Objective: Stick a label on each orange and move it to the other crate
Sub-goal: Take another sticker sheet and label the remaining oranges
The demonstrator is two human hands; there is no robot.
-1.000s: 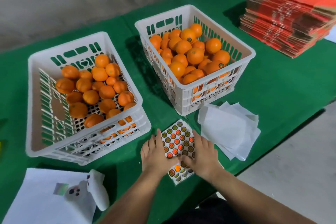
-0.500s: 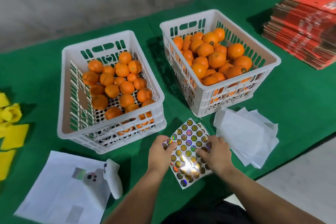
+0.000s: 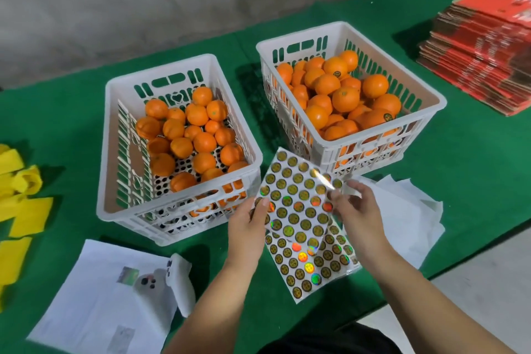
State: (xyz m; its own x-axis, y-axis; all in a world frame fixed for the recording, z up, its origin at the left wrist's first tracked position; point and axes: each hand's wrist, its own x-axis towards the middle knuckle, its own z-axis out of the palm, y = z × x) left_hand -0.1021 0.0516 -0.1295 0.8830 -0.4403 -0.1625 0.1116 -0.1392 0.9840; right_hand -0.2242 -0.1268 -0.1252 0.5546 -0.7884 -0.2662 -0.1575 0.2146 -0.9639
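Two white plastic crates stand on the green table. The left crate (image 3: 161,70) holds a loose layer of oranges (image 3: 204,141). Oranges (image 3: 345,99) are heaped in the right crate (image 3: 304,34), some with round labels. Between the crates and me, a sheet of round shiny labels (image 3: 296,201) is lifted and tilted. My left hand (image 3: 247,227) grips its left edge and my right hand (image 3: 356,210) pinches its right edge. A second label sheet (image 3: 316,264) lies flat on the table beneath it.
Crumpled white backing papers (image 3: 402,210) lie right of my hands by the table's front edge. A stack of red flat cartons (image 3: 482,52) sits at the far right. Yellow pieces (image 3: 23,204) lie at the left edge, and a white paper with a white device (image 3: 109,296) is at front left.
Both hands were pressing on the label sheets on the table; now they have lifted the top sheet clear of the lower one and tilted it up toward the crates.
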